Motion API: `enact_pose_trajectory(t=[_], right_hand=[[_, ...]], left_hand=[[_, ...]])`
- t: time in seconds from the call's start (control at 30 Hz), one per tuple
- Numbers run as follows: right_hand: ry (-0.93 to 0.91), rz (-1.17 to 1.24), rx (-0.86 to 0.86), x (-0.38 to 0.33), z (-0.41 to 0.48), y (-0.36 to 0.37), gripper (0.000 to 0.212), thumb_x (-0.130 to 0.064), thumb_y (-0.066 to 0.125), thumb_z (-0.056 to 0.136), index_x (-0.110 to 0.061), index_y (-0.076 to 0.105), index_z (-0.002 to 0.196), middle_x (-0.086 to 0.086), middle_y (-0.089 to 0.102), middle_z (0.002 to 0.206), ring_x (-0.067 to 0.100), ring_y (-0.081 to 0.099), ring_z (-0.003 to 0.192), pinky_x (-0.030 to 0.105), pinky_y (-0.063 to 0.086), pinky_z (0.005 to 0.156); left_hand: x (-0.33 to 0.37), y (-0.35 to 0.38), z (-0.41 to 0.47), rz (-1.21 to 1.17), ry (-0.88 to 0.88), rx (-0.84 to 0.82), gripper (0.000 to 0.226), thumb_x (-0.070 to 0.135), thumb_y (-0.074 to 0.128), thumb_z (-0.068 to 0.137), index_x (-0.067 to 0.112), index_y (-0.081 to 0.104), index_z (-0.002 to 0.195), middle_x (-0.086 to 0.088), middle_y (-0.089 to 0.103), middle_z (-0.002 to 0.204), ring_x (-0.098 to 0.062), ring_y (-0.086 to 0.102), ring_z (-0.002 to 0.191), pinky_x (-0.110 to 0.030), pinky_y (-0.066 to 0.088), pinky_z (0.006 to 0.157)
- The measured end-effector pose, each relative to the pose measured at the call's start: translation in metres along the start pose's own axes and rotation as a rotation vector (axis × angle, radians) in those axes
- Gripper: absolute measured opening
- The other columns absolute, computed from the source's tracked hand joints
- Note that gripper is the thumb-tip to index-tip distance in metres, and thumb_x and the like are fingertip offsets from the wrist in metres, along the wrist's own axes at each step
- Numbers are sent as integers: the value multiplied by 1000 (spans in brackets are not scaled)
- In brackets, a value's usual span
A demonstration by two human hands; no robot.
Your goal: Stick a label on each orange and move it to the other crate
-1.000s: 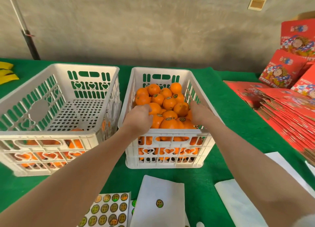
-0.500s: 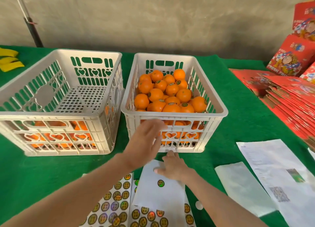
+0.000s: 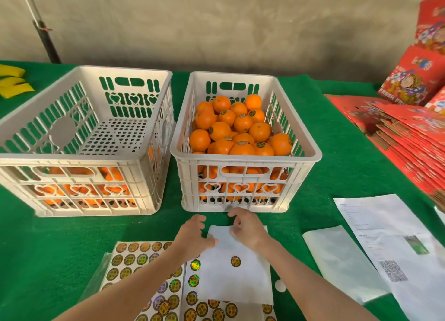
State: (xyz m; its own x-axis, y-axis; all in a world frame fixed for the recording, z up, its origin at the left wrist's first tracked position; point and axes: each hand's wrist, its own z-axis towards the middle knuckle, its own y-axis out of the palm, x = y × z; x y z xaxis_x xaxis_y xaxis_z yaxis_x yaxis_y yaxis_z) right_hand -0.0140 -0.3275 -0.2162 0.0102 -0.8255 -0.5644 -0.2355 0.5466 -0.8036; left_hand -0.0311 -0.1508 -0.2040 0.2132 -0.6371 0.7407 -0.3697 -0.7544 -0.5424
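Observation:
The right white crate is heaped with oranges, many with round dark labels. In the left white crate, a few oranges show through its near wall. In front of the right crate lies a white backing sheet carrying one round label. My left hand holds the sheet's left edge, thumb on top. My right hand has its fingers curled over the sheet's top edge. Sheets full of labels lie under my left forearm.
Green cloth covers the table. White papers and a clear sleeve lie at the right. Flat red cartons are stacked at the far right. Yellow items sit at the far left, with a dark pole against the wall behind.
Both hands left the right crate and came down to the white backing sheet. The left hand has now dropped from the crate's front wall to the sheet's left edge.

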Motion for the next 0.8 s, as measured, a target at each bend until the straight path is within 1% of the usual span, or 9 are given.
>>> enact_pose_trajectory(t=[0.07, 0.1, 0.2, 0.27, 0.37, 0.5, 0.57, 0.67, 0.8], right_hand=[[-49, 207, 56, -6, -3, -14, 27, 9, 53, 86, -3, 64, 108, 1, 57, 90, 9, 51, 73, 5, 36, 67], [-77, 274, 86, -10, -5, -20, 24, 10, 53, 86, -3, 66, 101, 1, 58, 84, 5, 51, 70, 5, 38, 67], [-155, 397, 163, -26, -9, -35, 18, 8, 59, 85, -8, 67, 88, -3, 62, 82, 0, 53, 72, 7, 41, 71], [-235, 362, 257, -34, -15, -38, 13, 5, 63, 84, -7, 67, 86, -2, 62, 85, 9, 56, 81, 14, 41, 77], [-439, 154, 462, -33, -27, -35, 8, -1, 72, 79, -5, 71, 86, 7, 63, 96, 22, 55, 96, 31, 39, 87], [-551, 93, 357, -28, -48, -21, 7, -13, 69, 80, -9, 73, 85, 3, 64, 86, 18, 56, 87, 37, 44, 81], [-528, 73, 332, -28, -53, -13, 12, -13, 72, 76, -9, 73, 87, 2, 64, 86, 9, 51, 86, 30, 43, 80], [-560, 57, 350, -33, -55, -8, 11, -5, 74, 70, -9, 70, 79, 0, 63, 81, 5, 45, 82, 18, 36, 77], [-568, 117, 281, -41, -56, -12, 9, -1, 72, 73, -7, 66, 72, 1, 61, 77, 5, 46, 79, 14, 34, 74]], left_hand=[[5, 0, 1, -122, -49, -39, 75, 25, 79, 75, 9, 40, 135, -8, 58, 125, -17, 60, 101, -20, 49, 75], [8, -1, 1, -197, -74, -82, 64, 22, 79, 75, 6, 47, 128, -8, 64, 117, -17, 64, 95, -22, 52, 74], [11, -6, -3, -467, -129, -296, 33, 14, 71, 82, 2, 64, 112, -14, 72, 102, -29, 69, 94, -43, 52, 92], [12, -10, -5, -650, -184, -386, 28, 8, 64, 85, 1, 66, 112, -19, 70, 106, -36, 67, 99, -45, 51, 92], [12, -16, -1, -799, -273, -347, 27, 1, 57, 86, 1, 65, 112, -22, 69, 108, -39, 65, 100, -44, 52, 86], [10, -27, -1, -834, -295, -288, 23, -2, 56, 85, 3, 67, 105, -21, 71, 99, -37, 67, 92, -43, 53, 81], [11, -31, -5, -854, -290, -325, 23, -1, 55, 86, 4, 67, 105, -20, 71, 100, -36, 68, 88, -41, 55, 75], [11, -33, -8, -851, -303, -363, 24, 1, 55, 87, 5, 65, 108, -20, 70, 101, -35, 68, 90, -40, 56, 74], [10, -36, -8, -757, -291, -361, 23, -2, 59, 85, 1, 67, 106, -21, 70, 102, -34, 67, 91, -39, 55, 76]])
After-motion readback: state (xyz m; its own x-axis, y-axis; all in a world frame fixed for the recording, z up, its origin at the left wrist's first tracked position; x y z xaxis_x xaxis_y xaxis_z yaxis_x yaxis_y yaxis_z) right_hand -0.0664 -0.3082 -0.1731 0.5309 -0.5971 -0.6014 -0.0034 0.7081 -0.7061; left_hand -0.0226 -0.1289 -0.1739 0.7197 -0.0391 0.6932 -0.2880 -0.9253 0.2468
